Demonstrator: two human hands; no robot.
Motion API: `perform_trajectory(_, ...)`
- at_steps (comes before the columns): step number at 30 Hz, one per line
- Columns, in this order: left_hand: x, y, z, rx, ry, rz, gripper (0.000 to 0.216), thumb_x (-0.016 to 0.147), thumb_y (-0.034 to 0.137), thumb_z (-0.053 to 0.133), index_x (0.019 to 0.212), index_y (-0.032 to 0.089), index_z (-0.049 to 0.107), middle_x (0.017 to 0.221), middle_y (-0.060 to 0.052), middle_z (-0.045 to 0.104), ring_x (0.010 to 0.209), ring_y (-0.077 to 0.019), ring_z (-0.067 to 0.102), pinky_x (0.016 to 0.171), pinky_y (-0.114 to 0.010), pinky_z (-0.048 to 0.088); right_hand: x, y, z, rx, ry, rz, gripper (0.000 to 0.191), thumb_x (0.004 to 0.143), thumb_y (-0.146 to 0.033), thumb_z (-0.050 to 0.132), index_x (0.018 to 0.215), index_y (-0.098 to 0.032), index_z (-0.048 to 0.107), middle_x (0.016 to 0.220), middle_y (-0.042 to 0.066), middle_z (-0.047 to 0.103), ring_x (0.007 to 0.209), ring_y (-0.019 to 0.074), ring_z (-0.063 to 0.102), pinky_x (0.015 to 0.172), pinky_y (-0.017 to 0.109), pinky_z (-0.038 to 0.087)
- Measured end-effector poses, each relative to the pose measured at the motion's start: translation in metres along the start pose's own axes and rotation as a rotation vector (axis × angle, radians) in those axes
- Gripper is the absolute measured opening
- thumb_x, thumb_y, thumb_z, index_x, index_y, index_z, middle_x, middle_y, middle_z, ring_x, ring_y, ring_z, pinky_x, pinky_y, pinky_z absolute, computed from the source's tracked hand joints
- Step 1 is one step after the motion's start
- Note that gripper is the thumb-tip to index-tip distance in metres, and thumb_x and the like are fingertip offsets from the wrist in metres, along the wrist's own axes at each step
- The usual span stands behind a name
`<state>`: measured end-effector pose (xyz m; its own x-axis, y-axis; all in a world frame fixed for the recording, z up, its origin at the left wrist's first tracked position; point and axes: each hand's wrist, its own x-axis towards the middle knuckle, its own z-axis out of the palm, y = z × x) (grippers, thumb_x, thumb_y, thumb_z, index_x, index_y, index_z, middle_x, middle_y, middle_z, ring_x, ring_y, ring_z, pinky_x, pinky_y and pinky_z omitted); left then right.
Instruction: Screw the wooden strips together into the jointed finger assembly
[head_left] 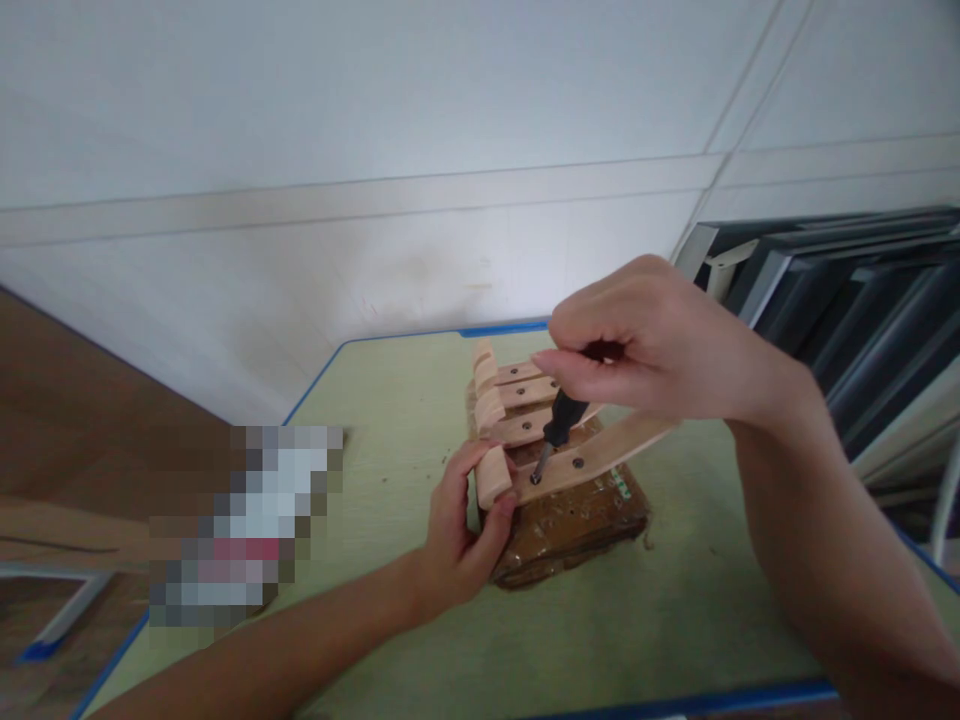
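My right hand point(630, 345) is closed around the black handle of a screwdriver point(561, 418), which slants down so its tip meets a dark screw hole in the nearest wooden piece point(555, 475). The rounded block end of that piece is pinched between the thumb and fingers of my left hand point(469, 525). Several similar wooden pieces point(517, 430) with dark holes lie side by side behind it. All rest on a flat brown cardboard stack point(566, 530) wrapped in clear tape. My right hand hides part of the far pieces.
The pale green table point(390, 420) has a blue edge and stands against a white wall point(420, 270). A pixelated object point(255, 520) lies at the left. Dark framed panels point(840, 280) lean at the right. Brown wooden furniture point(97, 430) stands to the left.
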<state>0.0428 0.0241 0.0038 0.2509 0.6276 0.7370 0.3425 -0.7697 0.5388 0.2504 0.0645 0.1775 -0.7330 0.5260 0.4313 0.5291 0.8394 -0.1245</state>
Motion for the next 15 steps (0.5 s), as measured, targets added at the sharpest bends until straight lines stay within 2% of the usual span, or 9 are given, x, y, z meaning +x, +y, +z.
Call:
perform_trajectory(4, 0.001, 0.0, 0.0, -0.025, -0.007, 0.008, 0.04, 0.087, 0.015, 0.051, 0.125, 0.017, 0.043, 0.1, -0.008, 0.059, 0.092, -0.0194, 0.058, 0.084, -0.034, 0.049, 0.0, -0.001, 0.0, -0.02, 0.022, 0.01, 0.047, 0.092, -0.034, 0.042, 0.053, -0.016, 0.024, 0.051, -0.002, 0.022, 0.049, 0.0084, 0.019, 0.054, 0.032, 0.015)
perform_trajectory(7, 0.001, -0.001, 0.0, -0.019, -0.003, 0.009, 0.04, 0.086, 0.013, 0.052, 0.125, 0.015, 0.043, 0.102, -0.009, 0.058, 0.094, -0.0191, 0.058, 0.084, -0.032, 0.048, 0.0, 0.006, 0.001, -0.029, 0.021, -0.007, 0.045, 0.095, -0.038, 0.043, 0.057, -0.015, 0.044, 0.055, -0.002, 0.039, 0.053, 0.0077, 0.03, 0.056, 0.029, 0.022)
perform_trajectory(10, -0.001, -0.003, -0.001, -0.015, -0.009, 0.011, 0.041, 0.086, 0.013, 0.052, 0.126, 0.014, 0.043, 0.102, -0.009, 0.059, 0.094, -0.0191, 0.058, 0.085, -0.032, 0.048, -0.001, 0.014, 0.0, 0.062, -0.024, -0.083, 0.03, 0.094, -0.036, 0.05, 0.079, -0.012, 0.063, 0.075, 0.001, 0.06, 0.066, 0.0078, 0.048, 0.063, 0.024, 0.032)
perform_trajectory(12, -0.002, -0.004, -0.001, 0.002, -0.008, 0.009, 0.041, 0.086, 0.015, 0.052, 0.126, 0.016, 0.042, 0.102, -0.009, 0.059, 0.093, -0.0203, 0.058, 0.083, -0.034, 0.049, -0.004, 0.017, -0.004, 0.127, -0.036, -0.114, 0.022, 0.093, -0.029, 0.052, 0.094, -0.012, 0.065, 0.087, 0.002, 0.065, 0.075, 0.0083, 0.054, 0.067, 0.023, 0.036)
perform_trajectory(15, -0.003, -0.005, -0.002, 0.011, -0.008, 0.009, 0.041, 0.086, 0.016, 0.052, 0.126, 0.018, 0.042, 0.103, -0.01, 0.059, 0.093, -0.0214, 0.059, 0.08, -0.036, 0.049, -0.009, 0.018, -0.011, 0.198, -0.063, -0.107, 0.024, 0.094, -0.025, 0.049, 0.109, -0.013, 0.064, 0.103, 0.003, 0.067, 0.089, 0.0094, 0.06, 0.074, 0.022, 0.042)
